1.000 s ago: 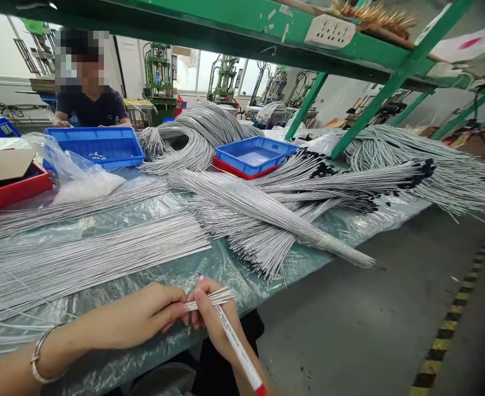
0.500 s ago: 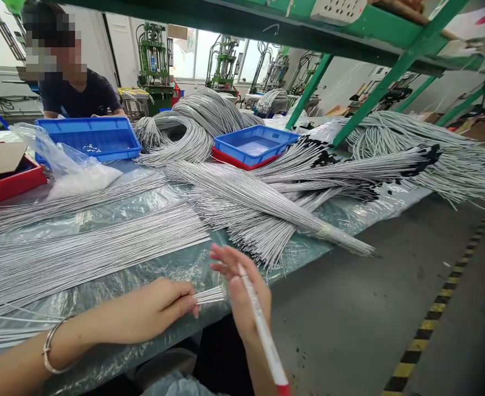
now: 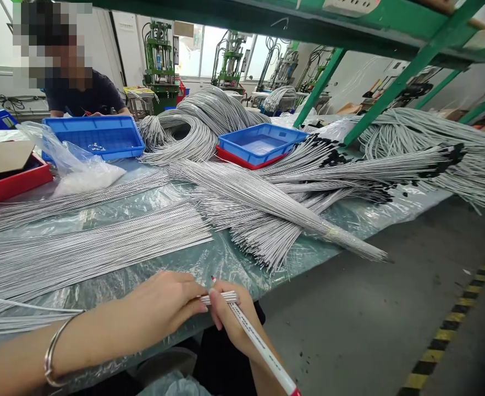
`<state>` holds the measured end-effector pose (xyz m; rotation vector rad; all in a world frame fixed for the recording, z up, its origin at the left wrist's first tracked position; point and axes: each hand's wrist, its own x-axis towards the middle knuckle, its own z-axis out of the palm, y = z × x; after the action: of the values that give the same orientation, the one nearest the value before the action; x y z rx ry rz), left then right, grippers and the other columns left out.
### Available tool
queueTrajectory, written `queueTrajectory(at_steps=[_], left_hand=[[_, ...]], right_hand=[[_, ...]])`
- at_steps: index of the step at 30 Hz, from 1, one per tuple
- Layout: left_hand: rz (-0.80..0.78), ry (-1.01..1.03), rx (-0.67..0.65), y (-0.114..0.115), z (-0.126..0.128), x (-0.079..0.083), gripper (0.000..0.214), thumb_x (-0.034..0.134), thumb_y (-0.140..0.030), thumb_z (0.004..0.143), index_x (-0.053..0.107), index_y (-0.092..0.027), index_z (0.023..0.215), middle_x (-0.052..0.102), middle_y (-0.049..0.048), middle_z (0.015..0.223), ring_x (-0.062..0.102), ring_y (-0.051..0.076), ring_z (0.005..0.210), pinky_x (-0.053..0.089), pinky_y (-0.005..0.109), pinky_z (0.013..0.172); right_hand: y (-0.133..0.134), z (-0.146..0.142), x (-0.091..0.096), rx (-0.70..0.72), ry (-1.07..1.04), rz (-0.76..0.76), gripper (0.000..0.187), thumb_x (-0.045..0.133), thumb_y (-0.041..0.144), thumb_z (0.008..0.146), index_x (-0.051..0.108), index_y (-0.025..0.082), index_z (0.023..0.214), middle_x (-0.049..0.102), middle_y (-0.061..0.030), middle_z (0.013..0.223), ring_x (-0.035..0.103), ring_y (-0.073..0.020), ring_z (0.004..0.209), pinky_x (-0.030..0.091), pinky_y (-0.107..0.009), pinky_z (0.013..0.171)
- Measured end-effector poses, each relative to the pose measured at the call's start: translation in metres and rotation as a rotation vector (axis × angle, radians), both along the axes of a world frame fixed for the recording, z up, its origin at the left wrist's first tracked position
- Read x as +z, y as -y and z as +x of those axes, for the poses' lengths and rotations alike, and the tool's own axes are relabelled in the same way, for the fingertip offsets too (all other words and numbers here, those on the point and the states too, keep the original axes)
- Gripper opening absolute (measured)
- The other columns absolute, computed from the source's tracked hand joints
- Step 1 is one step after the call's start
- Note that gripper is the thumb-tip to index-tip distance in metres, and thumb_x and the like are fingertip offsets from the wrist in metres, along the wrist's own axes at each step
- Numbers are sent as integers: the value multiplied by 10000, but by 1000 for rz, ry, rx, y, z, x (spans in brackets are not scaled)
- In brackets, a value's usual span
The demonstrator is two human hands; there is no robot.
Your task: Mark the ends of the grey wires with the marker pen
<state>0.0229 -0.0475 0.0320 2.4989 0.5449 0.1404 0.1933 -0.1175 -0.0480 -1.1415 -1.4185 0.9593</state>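
My left hand (image 3: 172, 300), with a bracelet at the wrist, is closed around a small bundle of thin white cables (image 3: 221, 298). The cable ends stick out past its fingertips toward the right. My right hand (image 3: 238, 319) grips a white marker pen (image 3: 263, 349) with a red tip pointing up and away, its lower end near the bottom edge. The right thumb and fingers sit against the cable ends, so both hands nearly meet there. Left of my forearm, more white cables (image 3: 81, 253) lie in a flat layer on the plastic-covered table (image 3: 242, 269).
Piled cable bundles (image 3: 267, 203) with black ends lie ahead. Behind them are a blue tray (image 3: 263, 143) and cable coils (image 3: 193, 124). A plastic bag (image 3: 89, 176) and another blue tray (image 3: 98, 135) stand left, before a seated person (image 3: 81, 93). A green frame (image 3: 411, 71) crosses the upper right.
My right hand has turned and closed on the cable ends, the marker now lower with its red tip showing. My left hand has moved slightly right. The view has shifted a little.
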Motion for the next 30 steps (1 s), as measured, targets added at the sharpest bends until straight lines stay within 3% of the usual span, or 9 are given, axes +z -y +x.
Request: queueTrajectory(at_steps=[3,6,9,16,23,27,30], left_hand=[[179,-26,11,5,1,-10,339,325,-291,1028,621,-168,917,621,31,775,554,157,636,314,275,585],[224,-86,-8,7,5,-8,348,323,-241,1018,635,-135,906,627,49,754,555,156,597,302,273,555],[85,-29,-1,4,7,4,336,370,-256,1001,654,-156,853,619,24,705,553,130,601,326,248,568],[-536,-151,98,-14,11,19,286,514,-399,921,655,-166,836,602,-15,642,644,123,624,426,156,526],[-535,-172,169,-11,13,13,301,523,-444,900,652,-174,870,621,-7,603,616,126,564,418,166,488],[-686,-104,208,-15,16,3,266,591,-408,854,648,-150,835,605,-1,638,620,138,604,480,190,535],[-705,-48,191,-20,17,-6,223,646,-355,813,669,-134,800,590,-7,627,583,121,576,444,184,520]], right_hand=[[-3,3,0,-16,-25,-11,501,429,533,958,426,200,582,444,42,424,403,-84,409,360,-240,536],[-6,9,0,19,-51,8,481,471,561,929,455,203,608,452,41,415,397,-92,391,332,-233,473],[-6,15,0,39,-97,69,479,506,562,912,469,202,599,444,42,404,392,-91,381,325,-226,450],[-3,16,3,44,-69,38,503,441,530,939,455,200,560,445,36,387,391,-88,373,340,-228,467],[-6,12,4,7,-7,13,505,429,537,939,428,202,561,419,46,389,368,-81,368,299,-223,445],[-6,15,2,25,65,29,527,404,549,954,426,197,563,434,38,412,380,-84,392,312,-220,457],[-7,20,-7,17,155,27,567,365,572,963,430,190,549,453,28,415,401,-84,390,322,-216,463]])
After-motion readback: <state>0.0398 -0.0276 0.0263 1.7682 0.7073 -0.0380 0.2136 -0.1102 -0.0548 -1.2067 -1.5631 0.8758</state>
